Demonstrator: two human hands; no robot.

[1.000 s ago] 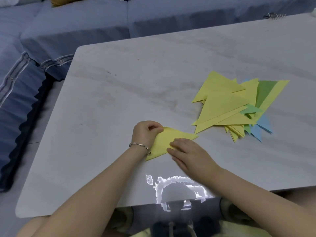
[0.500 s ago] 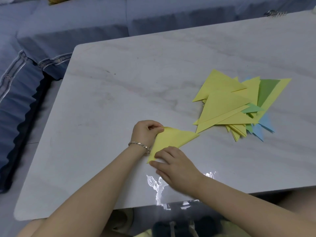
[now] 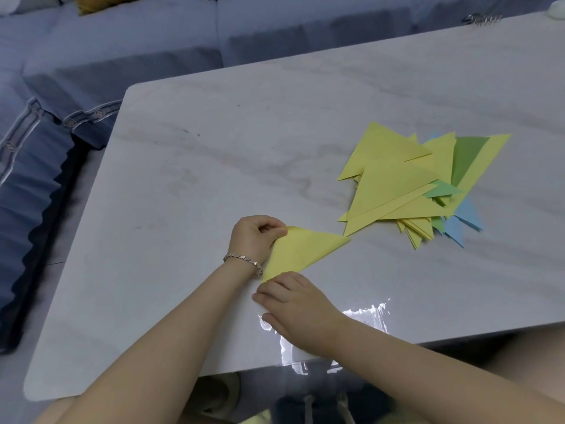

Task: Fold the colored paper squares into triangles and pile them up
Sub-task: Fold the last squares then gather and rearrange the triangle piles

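Pile: folded triangles (image 3: 394, 185) lie overlapping on the pale marbled counter (image 3: 214, 148). Most are yellow, with green and light-blue ones showing at the pile's right and near edges.

Yellow triangle (image 3: 302, 250): lies flat on the counter, left of the pile and nearer the person. Its right tip is just beside the pile's near-left corner; I cannot tell whether they touch.

Left hand (image 3: 255, 237): on the triangle's side away from the pile, fingers curled, thumb and fingertips pinching the triangle's upper corner.

Right hand (image 3: 296, 304): nearer the person than the pile, fingers stretched out and gripping nothing, lying on the counter with the fingertips at the triangle's near corner.

Bracelet (image 3: 244, 261): a metal chain on the left wrist.

Sofa (image 3: 122, 41): blue, beyond the counter, left of the pile.
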